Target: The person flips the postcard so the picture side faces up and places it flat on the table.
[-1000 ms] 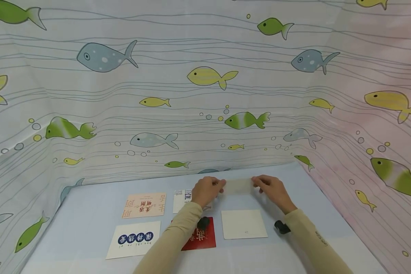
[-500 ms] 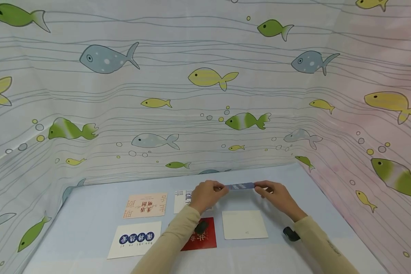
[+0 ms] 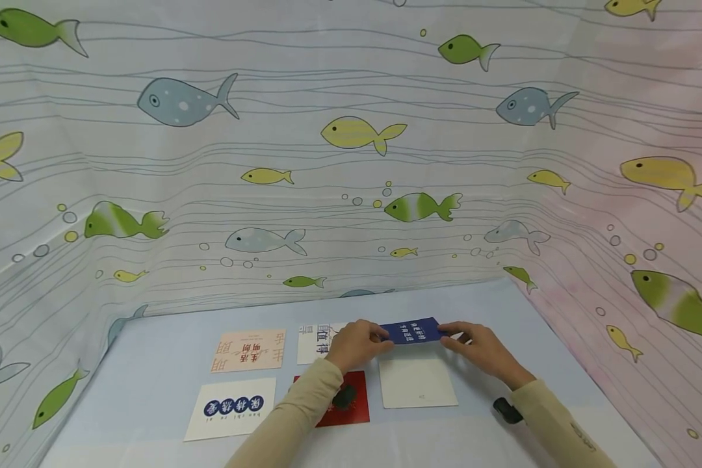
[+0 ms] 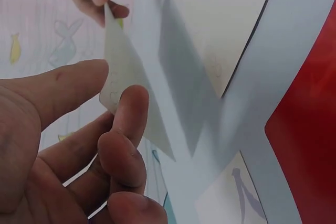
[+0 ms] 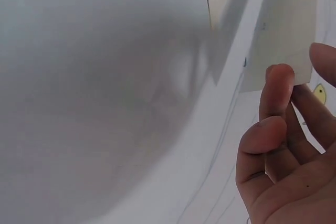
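A dark blue card (image 3: 411, 331) with white characters is held up off the table between my two hands, its printed face showing in the head view. My left hand (image 3: 355, 346) pinches its left edge between thumb and fingertips. At the opposite edge, my right hand (image 3: 484, 352) pinches the card too. Both wrist views show the card's pale back (image 4: 128, 72), tilted, with its shadow falling beneath. Below and nearer to me lies a cream card (image 3: 418, 385) with a tiny mark; the raised card partly covers its far edge.
Left of my hands lie a pink card (image 3: 248, 351), a white card (image 3: 310, 351) partly behind my left hand, a white card with blue circles (image 3: 231, 408) and a red card (image 3: 357, 406) partly under my left forearm. A fish-patterned curtain (image 3: 351, 195) rises behind the table.
The card has turned over in my hands: first its pale side faced me, then it was nearly edge-on, now its blue face shows. Both hands came slightly lower and nearer.
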`<action>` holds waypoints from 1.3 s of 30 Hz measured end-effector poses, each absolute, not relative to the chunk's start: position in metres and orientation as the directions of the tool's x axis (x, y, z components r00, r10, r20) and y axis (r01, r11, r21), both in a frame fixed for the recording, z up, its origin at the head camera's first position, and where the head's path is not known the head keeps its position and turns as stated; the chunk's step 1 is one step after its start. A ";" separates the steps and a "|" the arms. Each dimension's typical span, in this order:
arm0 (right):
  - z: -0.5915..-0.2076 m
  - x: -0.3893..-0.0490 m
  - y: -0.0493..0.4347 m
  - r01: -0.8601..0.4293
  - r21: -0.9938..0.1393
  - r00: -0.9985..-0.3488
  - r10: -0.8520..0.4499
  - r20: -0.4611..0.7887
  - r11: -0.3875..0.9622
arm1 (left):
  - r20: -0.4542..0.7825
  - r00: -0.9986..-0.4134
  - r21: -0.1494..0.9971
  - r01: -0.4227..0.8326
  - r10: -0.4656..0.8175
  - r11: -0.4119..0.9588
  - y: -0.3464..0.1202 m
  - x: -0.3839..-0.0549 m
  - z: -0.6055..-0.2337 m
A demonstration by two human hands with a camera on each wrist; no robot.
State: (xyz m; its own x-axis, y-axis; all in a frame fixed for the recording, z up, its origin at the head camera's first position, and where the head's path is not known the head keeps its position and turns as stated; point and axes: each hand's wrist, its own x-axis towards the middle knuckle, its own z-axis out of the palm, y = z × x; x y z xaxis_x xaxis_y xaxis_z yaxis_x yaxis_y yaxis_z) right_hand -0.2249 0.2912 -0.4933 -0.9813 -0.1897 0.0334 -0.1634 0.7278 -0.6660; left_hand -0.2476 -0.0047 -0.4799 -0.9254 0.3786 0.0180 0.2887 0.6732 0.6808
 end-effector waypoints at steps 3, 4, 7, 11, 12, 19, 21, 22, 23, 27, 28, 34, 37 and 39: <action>-0.496 -0.223 0.292 -0.162 -0.669 -0.980 -0.198 0.023 0.725 | 0.006 -0.921 0.678 0.290 0.389 0.676 -0.005 -0.247 -0.482; -0.497 -0.223 0.292 -0.162 -0.669 -0.979 -0.201 0.019 0.726 | -0.001 -0.919 0.678 0.289 0.394 0.676 -0.006 -0.246 -0.482; -0.500 -0.221 0.292 -0.161 -0.671 -0.976 -0.217 0.001 0.723 | -0.027 -0.913 0.678 0.282 0.406 0.679 -0.006 -0.245 -0.483; -0.503 -0.221 0.293 -0.144 -0.679 -0.974 -0.223 -0.030 0.720 | -0.048 -0.908 0.678 0.276 0.417 0.681 -0.006 -0.244 -0.484; -0.504 -0.221 0.293 -0.139 -0.681 -0.974 -0.224 -0.038 0.719 | -0.051 -0.907 0.677 0.275 0.417 0.682 -0.006 -0.244 -0.484; -0.510 -0.223 0.293 -0.126 -0.703 -0.968 -0.242 -0.067 0.700 | -0.066 -0.905 0.675 0.269 0.420 0.687 -0.005 -0.245 -0.486; -0.511 -0.224 0.293 -0.127 -0.707 -0.967 -0.246 -0.068 0.695 | -0.068 -0.905 0.671 0.269 0.419 0.691 -0.005 -0.246 -0.487; -0.511 -0.224 0.293 -0.128 -0.706 -0.967 -0.246 -0.067 0.697 | -0.070 -0.906 0.670 0.268 0.418 0.692 -0.004 -0.246 -0.488; -0.512 -0.225 0.293 -0.129 -0.703 -0.967 -0.246 -0.068 0.699 | -0.072 -0.906 0.668 0.267 0.417 0.695 -0.004 -0.247 -0.489; -0.512 -0.227 0.291 -0.121 -0.701 -0.967 -0.242 -0.076 0.703 | -0.072 -0.908 0.667 0.263 0.412 0.697 -0.004 -0.249 -0.491; -0.513 -0.227 0.290 -0.122 -0.701 -0.967 -0.245 -0.077 0.703 | -0.070 -0.909 0.667 0.264 0.411 0.697 -0.004 -0.249 -0.492; -0.515 -0.231 0.289 -0.127 -0.690 -0.967 -0.243 -0.073 0.713 | -0.053 -0.914 0.669 0.267 0.403 0.693 -0.004 -0.254 -0.498; -0.517 -0.232 0.286 -0.126 -0.661 -0.972 -0.224 -0.065 0.740 | -0.053 -0.915 0.660 0.268 0.399 0.702 -0.003 -0.257 -0.503; -0.519 -0.233 0.285 -0.132 -0.634 -0.975 -0.216 -0.057 0.762 | -0.057 -0.917 0.648 0.267 0.395 0.713 -0.003 -0.258 -0.504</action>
State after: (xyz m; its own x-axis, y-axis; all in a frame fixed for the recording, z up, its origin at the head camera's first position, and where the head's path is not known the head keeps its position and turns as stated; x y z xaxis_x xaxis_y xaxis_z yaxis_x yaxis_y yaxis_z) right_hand -0.2331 0.2846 -0.5187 -0.9747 -0.2162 -0.0568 -0.1321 0.7619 -0.6340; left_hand -0.2583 -0.0028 -0.5044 -0.9169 0.3951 -0.0567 0.2671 0.7129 0.6484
